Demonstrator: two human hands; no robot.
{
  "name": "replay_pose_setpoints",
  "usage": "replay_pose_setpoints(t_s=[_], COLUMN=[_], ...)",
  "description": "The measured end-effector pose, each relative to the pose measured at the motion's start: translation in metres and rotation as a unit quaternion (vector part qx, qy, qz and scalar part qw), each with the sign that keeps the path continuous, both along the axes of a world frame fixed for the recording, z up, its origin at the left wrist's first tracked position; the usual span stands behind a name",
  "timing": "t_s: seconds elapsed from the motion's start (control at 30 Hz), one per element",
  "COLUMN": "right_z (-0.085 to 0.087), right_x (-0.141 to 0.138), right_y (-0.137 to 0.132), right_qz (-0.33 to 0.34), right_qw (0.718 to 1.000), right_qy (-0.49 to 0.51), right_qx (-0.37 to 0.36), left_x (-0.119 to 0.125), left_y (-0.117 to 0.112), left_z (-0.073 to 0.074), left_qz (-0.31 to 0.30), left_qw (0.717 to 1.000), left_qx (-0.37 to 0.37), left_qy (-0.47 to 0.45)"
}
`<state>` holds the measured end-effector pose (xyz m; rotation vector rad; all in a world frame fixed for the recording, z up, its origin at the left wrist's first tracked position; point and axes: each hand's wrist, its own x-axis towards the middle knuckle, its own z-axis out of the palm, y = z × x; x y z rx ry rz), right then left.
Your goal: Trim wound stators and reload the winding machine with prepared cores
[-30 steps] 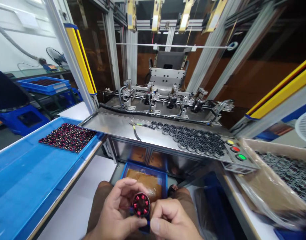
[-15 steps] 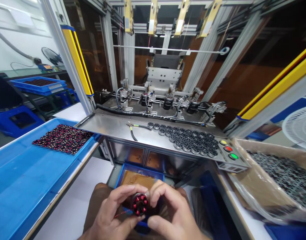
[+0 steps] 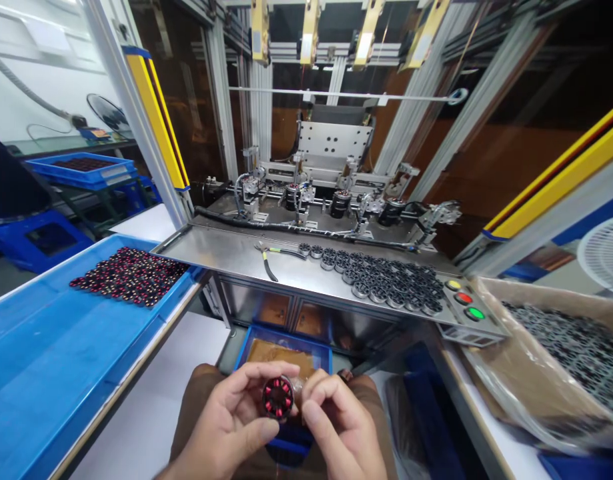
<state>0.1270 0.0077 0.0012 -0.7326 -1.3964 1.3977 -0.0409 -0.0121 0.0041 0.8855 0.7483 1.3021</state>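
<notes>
Low in the middle of the view, both hands hold a small round black motor stator with red windings. My left hand curls round its left side, thumb below it. My right hand pinches its right edge with closed fingers. Beneath the hands are my knees and a small blue bin with a brown lining.
A steel shelf carries pliers, several rows of dark ring parts and three coloured buttons. A winding machine stands behind. A blue tray with wound stators lies left; a cardboard box of parts right.
The stator has been turned and lifted slightly between my hands. My right fingers have closed in on its right edge. The view has shifted a little.
</notes>
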Motion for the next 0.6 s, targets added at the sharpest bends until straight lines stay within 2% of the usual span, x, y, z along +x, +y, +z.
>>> replay_pose_setpoints(t_s=[0.07,0.13,0.23,0.3,0.43,0.5,0.6], right_z=[-0.0029,-0.0063,-0.0104,-0.0108,-0.0067,-0.0056,-0.0090], right_x=[-0.0006,-0.0010,-0.0012,-0.0013,-0.0026,-0.0041,-0.0078], right_y=[-0.0016,-0.0026,-0.0021,-0.0007,0.0008,-0.0005,-0.0039], right_qz=[0.004,0.007,0.008,0.009,0.009,0.006,-0.014], right_qw=[1.000,1.000,0.999,0.999,0.998,0.998,0.999], right_qy=[0.003,-0.007,-0.032,-0.037,-0.015,-0.022,-0.033], right_qx=[0.005,0.012,0.024,0.028,0.056,0.062,0.029], left_x=[0.0023,0.0055,0.0090,0.0092,0.0061,0.0048,0.0037], left_y=[0.0008,0.0020,0.0039,0.0041,0.0023,0.0016,0.0015], left_z=[-0.0026,-0.0052,-0.0076,-0.0079,-0.0046,-0.0017,-0.0005], left_qz=[-0.006,0.015,0.082,0.136,0.209,0.224,0.234], left_qw=[0.999,0.999,0.992,0.963,0.872,0.840,0.820], left_qx=[-0.009,-0.001,0.083,0.173,0.315,0.351,0.369], left_qy=[-0.030,-0.038,0.047,0.153,0.310,0.348,0.369])
